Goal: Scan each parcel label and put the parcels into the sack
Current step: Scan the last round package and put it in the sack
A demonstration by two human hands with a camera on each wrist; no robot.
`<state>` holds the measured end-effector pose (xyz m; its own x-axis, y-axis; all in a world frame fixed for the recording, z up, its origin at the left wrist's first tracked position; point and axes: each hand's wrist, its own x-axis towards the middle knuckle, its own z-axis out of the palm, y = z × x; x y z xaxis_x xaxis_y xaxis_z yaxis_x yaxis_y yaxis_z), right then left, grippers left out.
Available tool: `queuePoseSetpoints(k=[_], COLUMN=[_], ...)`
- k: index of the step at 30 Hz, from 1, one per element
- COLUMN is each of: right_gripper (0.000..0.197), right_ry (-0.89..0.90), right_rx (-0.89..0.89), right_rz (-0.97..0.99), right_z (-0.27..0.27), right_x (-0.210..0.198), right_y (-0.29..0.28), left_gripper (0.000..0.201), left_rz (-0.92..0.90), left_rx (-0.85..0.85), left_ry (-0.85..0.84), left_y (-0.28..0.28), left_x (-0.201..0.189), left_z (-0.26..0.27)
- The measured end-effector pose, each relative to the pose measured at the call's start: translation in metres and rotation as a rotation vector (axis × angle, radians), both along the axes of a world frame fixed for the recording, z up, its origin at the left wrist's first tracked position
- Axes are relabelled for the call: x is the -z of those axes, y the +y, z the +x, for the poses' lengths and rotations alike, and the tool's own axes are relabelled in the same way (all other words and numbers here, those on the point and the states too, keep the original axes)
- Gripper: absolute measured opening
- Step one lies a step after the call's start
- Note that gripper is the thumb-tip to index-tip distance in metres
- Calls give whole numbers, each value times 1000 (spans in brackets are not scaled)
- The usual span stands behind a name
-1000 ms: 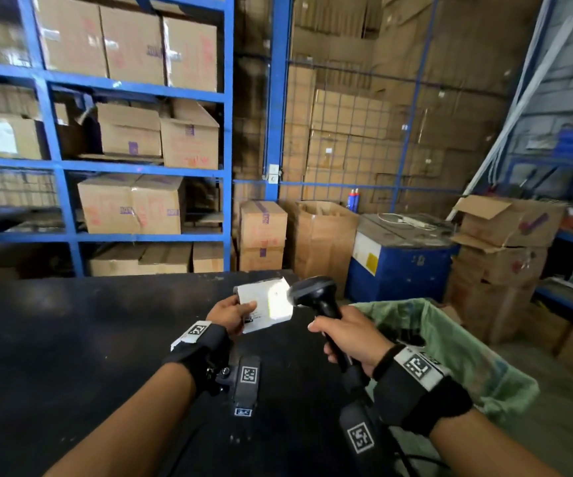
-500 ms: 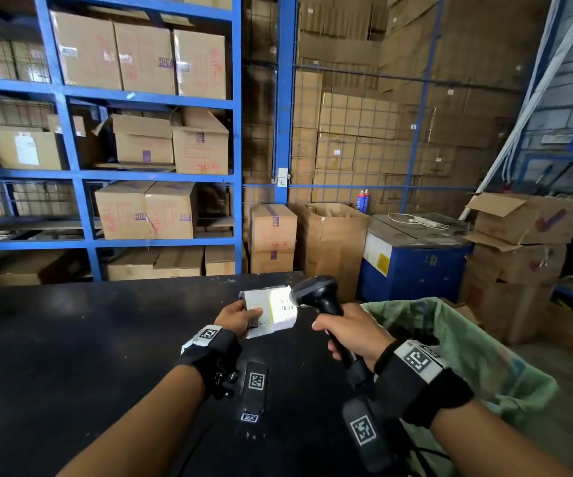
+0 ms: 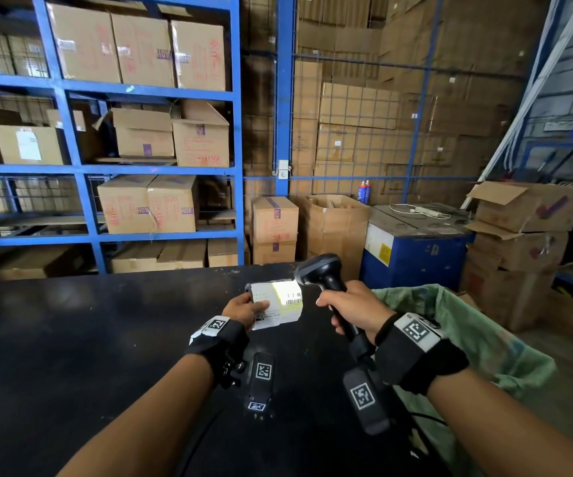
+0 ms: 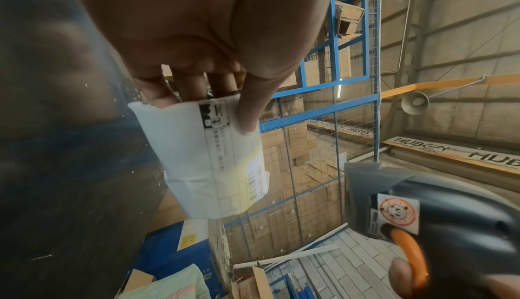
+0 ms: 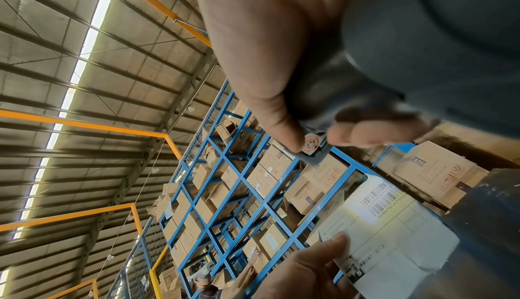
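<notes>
The parcel is a small white packet with a printed label covering its upper face: a barcode near the far right edge, ruled boxes of small text, and black symbols at the near edge. A yellowish-white patch of light lies across the label over the barcode. The left hand holds it above the black counter, thumb pressed on the label and fingers curled underneath, so it is pinched at its left end. The right hand is wrapped tightly round the grip of a black barcode scanner, whose head sits just right of the parcel and faces the label; in the left wrist view a fingertip rests on its orange trigger. The green sack hangs open at the right edge of the counter, beneath the right forearm. Beyond the counter stand blue shelves stacked with cardboard boxes, and a blue machine stands beside more cartons.
</notes>
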<state>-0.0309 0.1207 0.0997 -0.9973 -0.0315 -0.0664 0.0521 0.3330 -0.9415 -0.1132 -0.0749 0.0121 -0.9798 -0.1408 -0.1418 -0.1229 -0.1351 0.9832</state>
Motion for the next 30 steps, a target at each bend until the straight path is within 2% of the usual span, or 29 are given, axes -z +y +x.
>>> queuePoseSetpoints(k=[18,23,27,30], right_gripper=[14,12,18,17], right_ry=[-65,-127,-251,-366], right_rx=[22,54,129,140], right_rz=[21,82,235,332], right_z=[-4,-12,-23,-24], right_x=[24,70,136,184], right_y=[7,19,38,49], left_gripper=[29,32,33,34], left_rz=[-7,-159,-377,-456], left_rx=[19,-22,-32,-27], left_ry=[-5,14,23,-28], left_y=[-3,-19,-35,-49], left_x=[10,22,38,53], left_z=[3,17,42,62])
